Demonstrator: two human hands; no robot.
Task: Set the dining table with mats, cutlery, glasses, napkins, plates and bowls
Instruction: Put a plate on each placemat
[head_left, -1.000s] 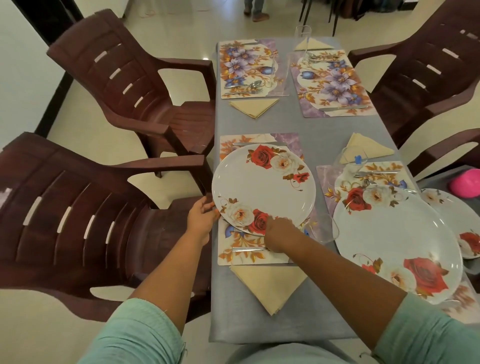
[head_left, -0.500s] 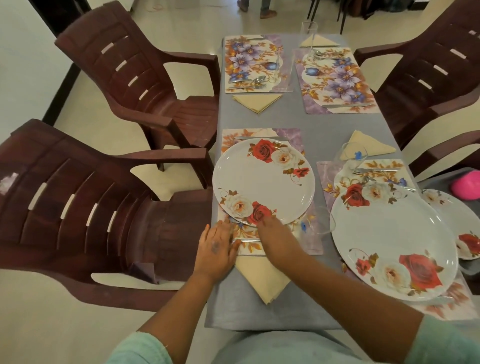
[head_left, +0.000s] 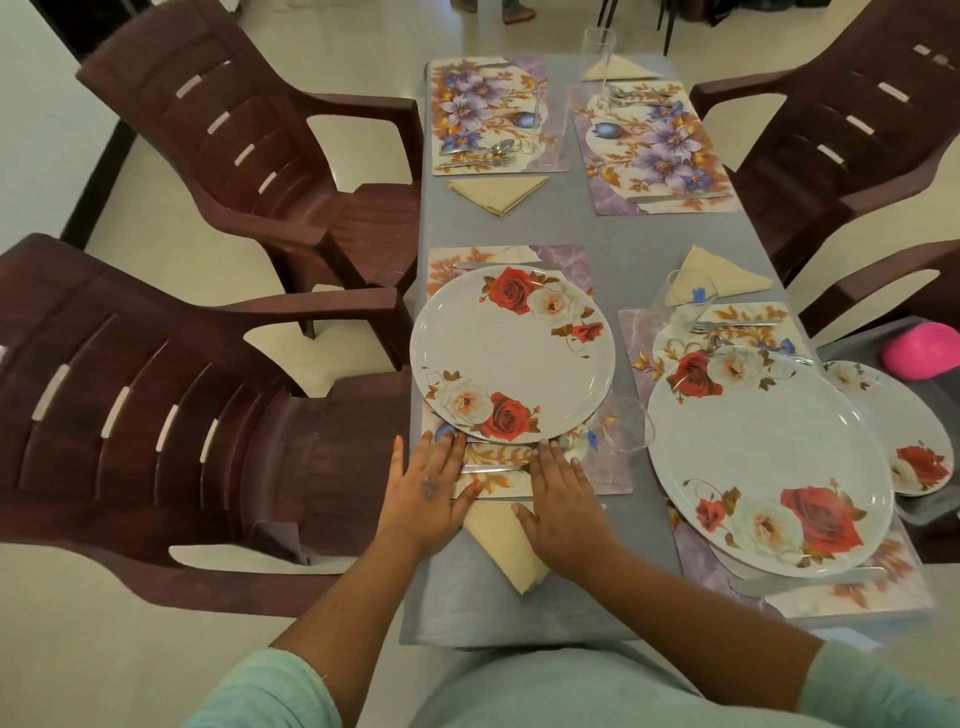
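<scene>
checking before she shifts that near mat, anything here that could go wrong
Judging from the layout, two risks. The rose plate overhangs the table's left edge, so if the left hand and right hand push the placemat sideways, it could slip off. The clear glass stands close beside that plate's rim and could get knocked over.
</scene>
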